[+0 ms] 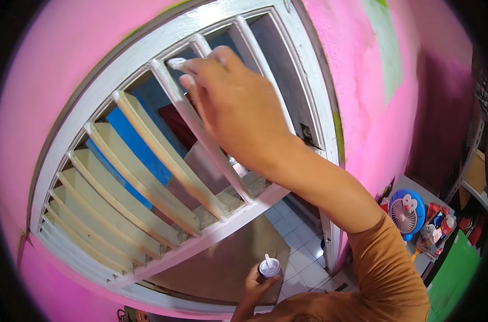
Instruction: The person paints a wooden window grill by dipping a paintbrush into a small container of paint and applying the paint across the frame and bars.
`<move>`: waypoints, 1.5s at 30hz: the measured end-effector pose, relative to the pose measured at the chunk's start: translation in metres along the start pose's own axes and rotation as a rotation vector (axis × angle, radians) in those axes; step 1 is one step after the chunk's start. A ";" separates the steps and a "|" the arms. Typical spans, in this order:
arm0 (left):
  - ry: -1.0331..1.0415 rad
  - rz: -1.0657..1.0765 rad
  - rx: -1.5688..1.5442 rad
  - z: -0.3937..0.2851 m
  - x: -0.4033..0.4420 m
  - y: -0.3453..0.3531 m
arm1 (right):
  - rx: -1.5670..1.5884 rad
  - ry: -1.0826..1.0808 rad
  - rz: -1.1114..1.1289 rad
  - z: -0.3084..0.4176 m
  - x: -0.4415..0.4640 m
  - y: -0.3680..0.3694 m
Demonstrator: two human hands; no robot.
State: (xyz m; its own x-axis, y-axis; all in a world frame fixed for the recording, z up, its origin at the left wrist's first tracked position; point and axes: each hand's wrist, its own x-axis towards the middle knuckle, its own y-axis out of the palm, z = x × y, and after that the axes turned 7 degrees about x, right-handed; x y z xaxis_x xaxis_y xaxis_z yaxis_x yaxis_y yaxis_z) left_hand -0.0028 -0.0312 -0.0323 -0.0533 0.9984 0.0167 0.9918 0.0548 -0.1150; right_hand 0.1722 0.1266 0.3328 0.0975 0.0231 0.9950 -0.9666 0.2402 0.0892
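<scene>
At slats [151, 140], RH [236, 102] grips poss. brush [176, 64]; LH [256, 290] holds cup [270, 269].

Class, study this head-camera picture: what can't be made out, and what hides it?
In the head view:
White-tipped thing in the right hand: mostly covered by fingers; its kind is unclear.
Stick in the cup held by the left hand: lower end hidden inside.
Dark red thing behind the slats: partly hidden by them.
Small items beside the blue fan: too small to name.
Green panel: cut off by the dark rim.
</scene>
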 end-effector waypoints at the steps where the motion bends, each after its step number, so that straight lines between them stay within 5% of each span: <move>1: -0.010 0.011 0.002 -0.001 0.000 -0.001 | 0.029 -0.019 -0.030 0.001 -0.001 -0.004; 18: 0.001 0.120 -0.025 -0.014 0.004 -0.003 | 0.073 -0.119 -0.106 0.015 -0.005 -0.026; 28: -0.125 0.079 0.018 -0.009 -0.003 -0.011 | 0.240 0.034 -0.261 0.002 -0.026 -0.034; 45: -0.134 -0.039 0.187 -0.003 -0.007 0.004 | 0.354 0.079 -0.067 -0.022 0.011 -0.026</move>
State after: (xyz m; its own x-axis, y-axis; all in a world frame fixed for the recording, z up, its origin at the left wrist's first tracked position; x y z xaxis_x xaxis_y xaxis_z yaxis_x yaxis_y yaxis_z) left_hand 0.0018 -0.0380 -0.0298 -0.1181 0.9874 -0.1057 0.9507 0.0817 -0.2990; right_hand 0.2037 0.1423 0.3401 0.1678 0.0965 0.9811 -0.9783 -0.1063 0.1778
